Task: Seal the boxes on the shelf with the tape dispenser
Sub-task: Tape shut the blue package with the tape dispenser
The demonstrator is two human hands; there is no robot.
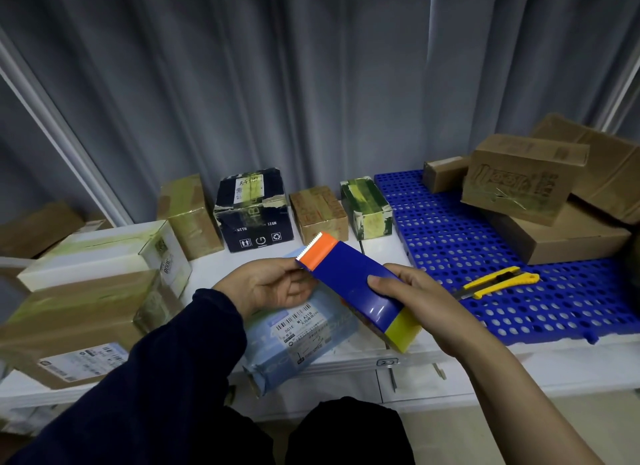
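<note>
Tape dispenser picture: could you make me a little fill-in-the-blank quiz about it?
1. The tape dispenser has a serrated end coloured ___.
2. The right hand grips its ___ body, while the left hand holds its serrated end.
3. The utility knife on the blue perforated mat is coloured ___.
Missing words: orange; blue; yellow.

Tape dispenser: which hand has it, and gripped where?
Both. The right hand grips the tape dispenser round its blue body; the left hand pinches its orange toothed end.
</note>
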